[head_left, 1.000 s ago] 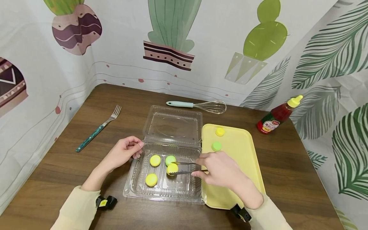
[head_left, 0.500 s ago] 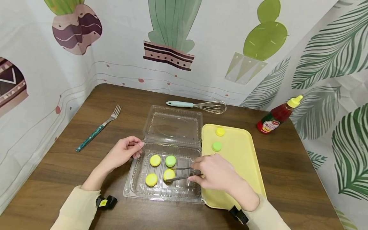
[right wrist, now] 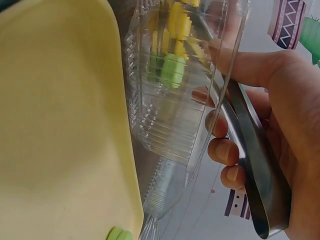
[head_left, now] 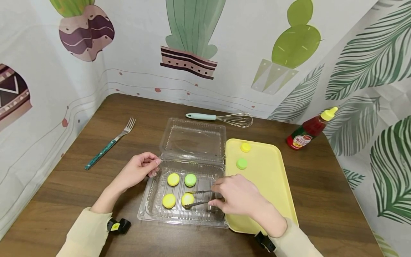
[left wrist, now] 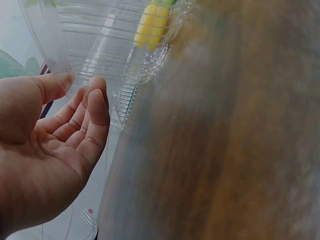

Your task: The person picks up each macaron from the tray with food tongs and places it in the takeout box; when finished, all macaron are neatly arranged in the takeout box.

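Observation:
A clear plastic clamshell container [head_left: 205,214] lies with its lid [head_left: 194,139] folded back. Three yellow macarons and a green macaron [head_left: 190,180] sit in its base. My left hand [head_left: 141,167] pinches the base's left rim near the hinge; the left wrist view shows thumb and fingertip at the plastic edge. My right hand [head_left: 237,194] grips metal tongs [right wrist: 255,165], reaching in over the right wall. The tong tips lie on either side of the front right yellow macaron [head_left: 187,200], level with the front left one [head_left: 168,201]. Whether they still squeeze it, I cannot tell.
A yellow tray [head_left: 266,175] adjoins the container's right side, bearing a yellow macaron [head_left: 245,147] and a green one [head_left: 242,163]. A whisk [head_left: 221,117] lies behind the lid. A fork [head_left: 110,143] lies at left; a red sauce bottle [head_left: 306,132] stands at right.
My right hand has moved the tongs and the yellow macaron toward me, away from the green macaron, and the tong arms look slightly wider apart. The left hand has stayed at the rim.

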A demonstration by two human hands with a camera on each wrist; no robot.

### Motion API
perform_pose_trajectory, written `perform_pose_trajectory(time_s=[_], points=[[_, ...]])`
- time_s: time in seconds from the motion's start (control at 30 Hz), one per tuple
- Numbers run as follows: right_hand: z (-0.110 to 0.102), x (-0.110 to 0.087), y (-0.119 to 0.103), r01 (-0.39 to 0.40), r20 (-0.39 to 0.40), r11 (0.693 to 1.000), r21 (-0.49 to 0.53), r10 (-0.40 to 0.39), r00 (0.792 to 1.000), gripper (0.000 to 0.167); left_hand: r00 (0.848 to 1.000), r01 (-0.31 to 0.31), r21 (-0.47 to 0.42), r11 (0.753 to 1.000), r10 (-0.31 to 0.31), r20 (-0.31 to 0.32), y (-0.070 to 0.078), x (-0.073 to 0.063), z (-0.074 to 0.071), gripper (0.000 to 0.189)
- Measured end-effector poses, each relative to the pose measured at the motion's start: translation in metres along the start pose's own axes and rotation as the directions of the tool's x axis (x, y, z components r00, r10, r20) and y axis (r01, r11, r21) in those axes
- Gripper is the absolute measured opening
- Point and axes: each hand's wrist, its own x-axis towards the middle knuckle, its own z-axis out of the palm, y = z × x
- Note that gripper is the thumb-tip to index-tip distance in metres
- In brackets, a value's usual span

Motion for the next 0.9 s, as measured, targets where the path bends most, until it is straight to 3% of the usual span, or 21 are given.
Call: perform_pose_trajectory(time_s=[0.9], points=[[0.0010, 0.0012, 0.0001, 0.000, 0.027, 1.000, -0.010, 0.001, 1.000, 0.035, 1.000, 0.004, 0.006, 1.000, -0.004, 0.001, -0.0004, 0.0000, -0.0008, 0.020]])
